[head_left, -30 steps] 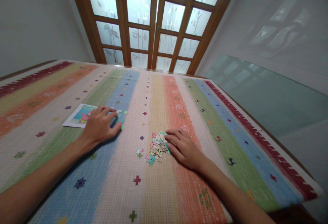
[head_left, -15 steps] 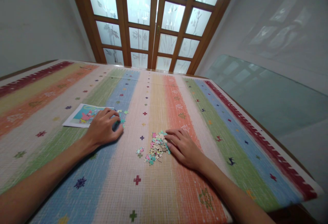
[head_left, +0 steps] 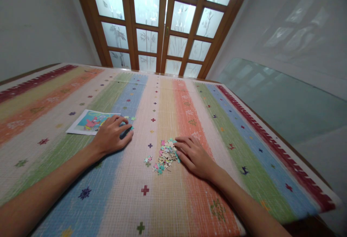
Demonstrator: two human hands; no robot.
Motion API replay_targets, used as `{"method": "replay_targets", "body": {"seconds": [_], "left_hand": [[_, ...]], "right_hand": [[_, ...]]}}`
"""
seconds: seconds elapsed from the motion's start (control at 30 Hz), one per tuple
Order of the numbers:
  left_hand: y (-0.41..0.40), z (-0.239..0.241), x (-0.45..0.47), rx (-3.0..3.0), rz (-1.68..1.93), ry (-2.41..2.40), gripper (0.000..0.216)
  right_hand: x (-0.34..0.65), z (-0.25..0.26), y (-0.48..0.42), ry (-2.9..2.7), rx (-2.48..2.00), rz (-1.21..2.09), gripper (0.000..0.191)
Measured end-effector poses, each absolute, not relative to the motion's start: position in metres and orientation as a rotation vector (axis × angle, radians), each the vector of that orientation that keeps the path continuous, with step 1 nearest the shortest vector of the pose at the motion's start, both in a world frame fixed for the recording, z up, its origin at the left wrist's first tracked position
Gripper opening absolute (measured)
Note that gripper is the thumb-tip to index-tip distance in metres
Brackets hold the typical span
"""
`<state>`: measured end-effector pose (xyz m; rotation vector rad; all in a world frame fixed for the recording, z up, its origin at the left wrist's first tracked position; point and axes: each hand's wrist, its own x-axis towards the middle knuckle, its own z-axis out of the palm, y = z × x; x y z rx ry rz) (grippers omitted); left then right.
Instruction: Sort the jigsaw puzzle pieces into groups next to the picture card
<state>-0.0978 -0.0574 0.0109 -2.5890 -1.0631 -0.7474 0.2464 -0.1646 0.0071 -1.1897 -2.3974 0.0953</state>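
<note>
My left hand point(head_left: 114, 134) is over the right edge of a cartoon picture card point(head_left: 90, 122). Its thumb and index finger are apart, and the index fingertip touches a small teal puzzle piece point(head_left: 132, 128). A few light green pieces point(head_left: 132, 118) lie just beyond those fingers; part of this group is hidden by the hand. My right hand point(head_left: 193, 155) lies with fingers stretched out against the right side of a heap of jigsaw pieces point(head_left: 167, 154), holding nothing I can see. Some pieces in the heap show coloured faces, others plain backs.
A couple of loose pieces point(head_left: 148, 159) lie left of the heap. Everything rests on a striped tablecloth point(head_left: 130, 193) covering the table. Beyond the far edge stand wooden doors with frosted panes point(head_left: 177, 45). A glass panel point(head_left: 284, 96) leans at the right wall.
My left hand has shifted slightly right, and its index finger has straightened out toward the teal piece. The right hand and the heap look the same.
</note>
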Motion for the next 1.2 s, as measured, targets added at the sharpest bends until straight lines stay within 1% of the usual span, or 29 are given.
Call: {"method": "replay_targets", "body": {"seconds": [0.17, 0.47, 0.67, 0.97, 1.2], "left_hand": [[-0.0600, 0.0146, -0.0969, -2.619, -0.814, -0.964, 0.026], [-0.0604, 0.0146, -0.0933, -2.625, -0.737, -1.027, 0.029], [-0.0629, 0.0186, -0.0936, -2.659, -0.803, -1.029, 0.026], [-0.0611, 0.0146, -0.0937, -2.629, -0.705, -1.023, 0.027], [-0.0615, 0.0152, -0.0943, -2.627, -0.811, -1.023, 0.025]], "right_hand": [[0.2468, 0.0070, -0.1646, -2.398, -1.196, 0.098, 0.027], [0.2466, 0.0084, -0.1647, -2.399, -1.205, 0.104, 0.027], [0.2467, 0.0081, -0.1650, -2.394, -1.205, 0.113, 0.027], [0.2462, 0.0082, -0.1646, -2.397, -1.193, 0.100, 0.027], [0.2464, 0.0075, -0.1644, -2.392, -1.196, 0.106, 0.027]]}}
